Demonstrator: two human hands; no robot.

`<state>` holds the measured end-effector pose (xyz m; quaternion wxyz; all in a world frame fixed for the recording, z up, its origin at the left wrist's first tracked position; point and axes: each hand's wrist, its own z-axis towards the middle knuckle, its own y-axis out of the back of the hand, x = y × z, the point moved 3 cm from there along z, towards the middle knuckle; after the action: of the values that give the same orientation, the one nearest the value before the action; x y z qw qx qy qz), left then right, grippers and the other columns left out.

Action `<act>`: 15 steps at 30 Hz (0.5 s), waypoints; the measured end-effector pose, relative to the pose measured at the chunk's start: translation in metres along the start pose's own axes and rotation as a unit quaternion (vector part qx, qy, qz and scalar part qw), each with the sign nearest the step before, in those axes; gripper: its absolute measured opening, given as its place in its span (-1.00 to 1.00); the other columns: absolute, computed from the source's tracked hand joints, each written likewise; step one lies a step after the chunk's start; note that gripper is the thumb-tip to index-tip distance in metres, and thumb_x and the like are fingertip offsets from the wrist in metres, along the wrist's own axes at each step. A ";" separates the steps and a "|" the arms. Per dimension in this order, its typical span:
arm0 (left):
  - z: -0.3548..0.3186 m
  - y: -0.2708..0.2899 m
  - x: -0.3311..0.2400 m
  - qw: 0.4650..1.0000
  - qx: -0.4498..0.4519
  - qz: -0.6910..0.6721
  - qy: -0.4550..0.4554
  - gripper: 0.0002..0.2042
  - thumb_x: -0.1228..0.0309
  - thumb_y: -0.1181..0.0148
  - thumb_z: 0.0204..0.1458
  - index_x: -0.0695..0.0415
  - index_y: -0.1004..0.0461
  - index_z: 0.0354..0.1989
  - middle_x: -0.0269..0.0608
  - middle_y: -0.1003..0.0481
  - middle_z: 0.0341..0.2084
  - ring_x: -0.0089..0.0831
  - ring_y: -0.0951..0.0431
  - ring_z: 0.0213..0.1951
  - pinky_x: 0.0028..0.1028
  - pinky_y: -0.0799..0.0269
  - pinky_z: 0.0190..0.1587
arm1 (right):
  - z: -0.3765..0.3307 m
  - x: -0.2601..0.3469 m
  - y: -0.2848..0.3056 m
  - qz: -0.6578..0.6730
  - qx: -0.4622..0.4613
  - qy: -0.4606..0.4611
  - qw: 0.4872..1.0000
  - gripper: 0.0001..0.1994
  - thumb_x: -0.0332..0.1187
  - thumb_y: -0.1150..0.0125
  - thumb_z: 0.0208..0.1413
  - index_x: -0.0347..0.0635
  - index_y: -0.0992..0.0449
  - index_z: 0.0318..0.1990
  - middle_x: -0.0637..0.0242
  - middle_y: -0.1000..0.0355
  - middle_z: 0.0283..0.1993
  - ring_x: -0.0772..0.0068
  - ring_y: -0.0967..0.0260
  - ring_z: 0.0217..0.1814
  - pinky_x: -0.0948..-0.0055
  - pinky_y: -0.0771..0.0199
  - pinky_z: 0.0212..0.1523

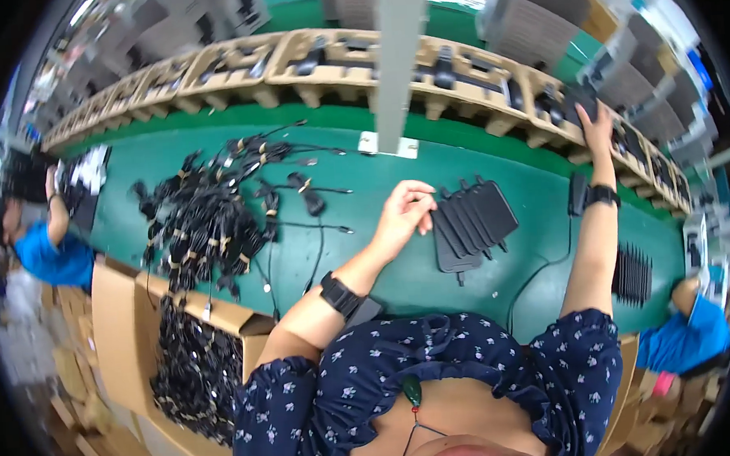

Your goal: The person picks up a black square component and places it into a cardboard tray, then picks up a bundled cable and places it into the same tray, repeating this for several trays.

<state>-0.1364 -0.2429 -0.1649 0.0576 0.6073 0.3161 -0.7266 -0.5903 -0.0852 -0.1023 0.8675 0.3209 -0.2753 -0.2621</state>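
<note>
Fingers (583, 117) of the right hand (598, 129) spread over a dark flat piece (578, 99) at the moulded cardboard trays (337, 81) — whether they grip it, I cannot tell; the left hand (407, 213) curls loosely beside the corner of a fanned set of black flat boxes (482, 219), any pinch unclear; these look stiff, light and smooth, perhaps slippery — best held by the side edges, clear of the short stubs (461, 279); leftward on the green table (374, 171) lie bundled black cables (203, 216).
</note>
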 end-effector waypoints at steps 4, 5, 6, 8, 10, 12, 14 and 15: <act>0.008 -0.005 0.003 1.000 -0.012 0.000 -0.001 -0.85 0.49 0.02 0.06 0.17 -0.27 -0.19 -0.26 -0.38 -0.46 -0.62 -0.38 -0.63 -0.66 -0.29 -0.62 | -0.005 -0.004 0.009 -0.072 -0.033 -0.050 0.996 -0.33 0.12 -0.07 -0.07 -0.06 -0.19 0.15 -0.08 -0.13 0.15 -0.08 -0.12 0.15 0.13 -0.12 0.13; 0.008 -0.003 0.003 1.000 -0.011 0.008 0.002 -0.85 0.48 0.03 0.07 0.17 -0.28 -0.19 -0.25 -0.38 -0.45 -0.61 -0.38 -0.62 -0.65 -0.30 -0.59 | -0.002 0.001 0.010 -0.122 0.002 -0.070 0.990 -0.38 0.10 0.02 0.01 -0.04 -0.17 0.16 -0.06 -0.13 0.16 -0.07 -0.09 0.18 0.12 -0.12 0.13; 0.006 -0.001 0.000 1.000 -0.020 0.014 0.010 -0.86 0.48 0.03 0.07 0.17 -0.28 -0.19 -0.27 -0.38 -0.46 -0.62 -0.38 -0.61 -0.66 -0.29 -0.59 | -0.004 0.019 0.014 -0.115 0.002 -0.057 0.992 -0.38 0.10 0.02 0.01 -0.04 -0.17 0.16 -0.06 -0.13 0.16 -0.07 -0.09 0.18 0.12 -0.12 0.13; -0.006 0.017 0.001 0.998 -0.051 0.023 0.009 -0.88 0.47 0.03 0.07 0.15 -0.28 -0.21 -0.30 -0.38 -0.49 -0.64 -0.38 -0.63 -0.67 -0.29 -0.63 | -0.014 0.082 0.011 -0.154 0.085 -0.044 0.983 -0.32 0.17 0.15 0.03 -0.26 -0.23 0.09 -0.17 -0.23 0.05 -0.09 -0.18 0.11 0.08 -0.28 -0.03; -0.006 0.012 0.003 0.999 -0.044 0.019 0.009 -0.89 0.48 0.05 0.07 0.14 -0.28 -0.23 -0.31 -0.37 -0.50 -0.65 -0.38 -0.64 -0.67 -0.29 -0.65 | -0.007 0.076 0.018 -0.146 0.298 -0.071 0.941 -0.41 -0.08 0.11 0.10 -0.21 -0.03 0.22 -0.02 -0.02 0.24 -0.05 0.05 0.27 0.07 0.06 0.22; 0.009 -0.012 0.008 1.000 -0.002 0.009 0.003 -0.90 0.51 0.07 0.06 0.13 -0.28 -0.24 -0.31 -0.37 -0.51 -0.65 -0.38 -0.64 -0.66 -0.29 -0.67 | 0.009 -0.007 0.024 -0.362 0.309 0.110 0.873 -0.49 -0.10 0.19 0.12 -0.14 -0.08 0.19 0.00 -0.06 0.21 -0.03 -0.02 0.23 0.08 -0.06 0.16; 0.012 -0.012 0.013 1.000 0.001 0.012 -0.001 -0.89 0.54 0.10 0.05 0.13 -0.27 -0.24 -0.31 -0.36 -0.51 -0.65 -0.37 -0.65 -0.65 -0.29 -0.67 | 0.009 -0.019 0.017 -0.346 0.292 0.031 0.891 -0.53 -0.08 0.44 0.19 -0.09 -0.21 0.13 0.05 -0.14 0.18 -0.02 -0.13 0.16 0.11 -0.14 0.12; 0.006 -0.007 0.014 1.000 -0.011 0.014 0.002 -0.88 0.55 0.12 0.05 0.13 -0.26 -0.24 -0.31 -0.36 -0.51 -0.65 -0.37 -0.65 -0.65 -0.29 -0.67 | 0.003 0.008 0.012 -0.378 0.283 -0.040 0.881 -0.54 -0.05 0.34 0.18 -0.11 -0.29 0.07 0.05 -0.17 0.15 -0.01 -0.18 0.13 0.09 -0.19 0.08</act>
<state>-0.1485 -0.2362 -0.1746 0.0740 0.6123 0.3153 -0.7212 -0.5835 -0.0832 -0.0893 0.5630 0.6219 -0.2302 -0.4933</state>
